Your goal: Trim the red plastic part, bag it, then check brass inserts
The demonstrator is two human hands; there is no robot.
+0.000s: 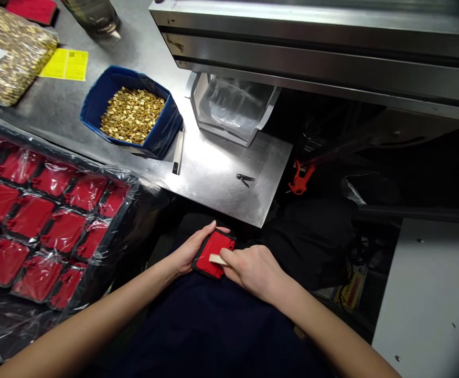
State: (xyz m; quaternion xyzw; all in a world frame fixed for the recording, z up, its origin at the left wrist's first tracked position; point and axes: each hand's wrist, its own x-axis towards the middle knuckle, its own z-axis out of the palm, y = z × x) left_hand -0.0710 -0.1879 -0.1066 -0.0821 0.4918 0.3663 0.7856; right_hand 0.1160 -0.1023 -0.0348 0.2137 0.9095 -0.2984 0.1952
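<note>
Over my lap, my left hand point(192, 249) grips a red plastic part with a black rim point(210, 253), its fingers wrapped around the left and far edges. My right hand point(253, 269) is closed on a flat, cream-coloured stick point(215, 259), whose tip lies over the red face of the part. Whether the tip presses on the surface cannot be made out. Small red clip-like details run along the part's right edge, partly hidden by my right fingers.
A blue bin point(168, 123) of small brass pieces, a pale-handled cutter point(178, 152), a grey bin point(263, 118) with clear bags and small dark pliers point(245, 178) are on the metal table point(213, 194). Plastic-covered red parts point(30, 215) fill a tray at left. A metal beam point(311, 52) crosses the upper right.
</note>
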